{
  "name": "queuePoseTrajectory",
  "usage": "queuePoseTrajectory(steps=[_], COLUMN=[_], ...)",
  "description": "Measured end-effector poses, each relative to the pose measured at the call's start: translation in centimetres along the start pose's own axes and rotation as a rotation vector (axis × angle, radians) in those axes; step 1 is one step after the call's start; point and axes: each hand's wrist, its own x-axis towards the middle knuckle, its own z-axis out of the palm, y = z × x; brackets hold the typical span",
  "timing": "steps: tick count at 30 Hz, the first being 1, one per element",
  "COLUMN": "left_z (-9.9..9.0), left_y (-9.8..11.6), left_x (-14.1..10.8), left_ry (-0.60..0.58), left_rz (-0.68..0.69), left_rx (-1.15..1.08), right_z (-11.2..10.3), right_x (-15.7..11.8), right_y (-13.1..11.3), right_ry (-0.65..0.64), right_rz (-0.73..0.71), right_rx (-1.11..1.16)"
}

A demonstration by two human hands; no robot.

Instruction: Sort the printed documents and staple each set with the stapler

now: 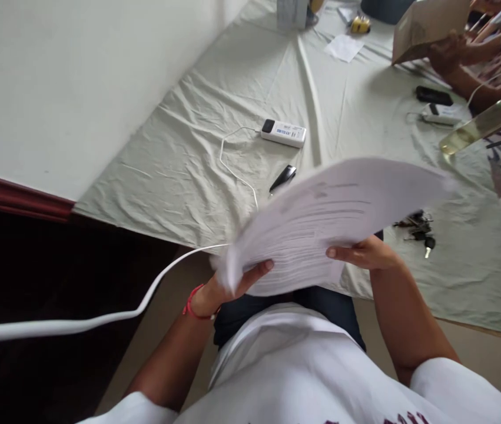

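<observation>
A stack of printed paper sheets (316, 218) is held over the table's near edge, bowed and a little blurred. My left hand (236, 282) grips its left side, thumb on top and the other fingers hidden beneath. On the right side, my right hand (362, 254) pinches the sheets the same way, thumb on the upper face. A black stapler-like object (282, 178) lies just beyond the paper. Farther back is a white power bank (283, 133) with a white cable plugged in. To the right of my right hand rests a bunch of keys (418, 228).
A pale cloth (188, 147) covers the table. The white cable (144, 306) runs off at the left. At the upper right, another person's hand (447, 53) holds a cardboard box (427, 26). A bottle (484, 121), a black phone (433, 95) and another power bank (442, 114) are nearby.
</observation>
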Motion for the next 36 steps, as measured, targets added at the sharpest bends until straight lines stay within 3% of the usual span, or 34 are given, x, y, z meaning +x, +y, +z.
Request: queuePoseTrajectory(steps=[5, 8, 12, 19, 26, 32, 34, 36], left_z=[0.3, 0.4, 1.1, 2.7, 2.9, 3.1, 3.2, 3.0], left_y=[-3.0, -4.1, -4.1, -3.8, -3.7, -3.4, -3.4, -3.4], left_x=[-2.5, -3.0, -3.0, -2.3, -1.9, -1.8, -1.8, -1.8], left_ry=[-0.006, 0.044, 0.070, 0.048, 0.087, 0.039, 0.025, -0.008], left_rz=[-0.307, -0.363, -0.367, -0.345, -0.346, -0.376, -0.383, -0.377], left_rx=[-0.157, -0.215, -0.284, -0.371, -0.406, -0.406, -0.437, -0.465], right_z=[2.2, 3.1, 3.5, 4.0, 4.9, 5.6, 5.8, 5.8], right_x=[-0.5, -1.1, -1.9, -2.2, -2.2, -1.5, -1.5, -1.7], right_y=[1.2, 2.1, 2.9, 2.8, 3.2, 3.7, 3.7, 3.6], right_ry=[-0.059, -0.087, -0.059, 0.223, 0.331, 0.796, 0.811, 0.748], right_rz=[0.193, 0.312, 0.357, 0.524, 0.575, 0.527, 0.531, 0.521], right_rx=[0.160, 0.172, 0.248, 0.567, 0.649, 0.628, 0.576, 0.572])
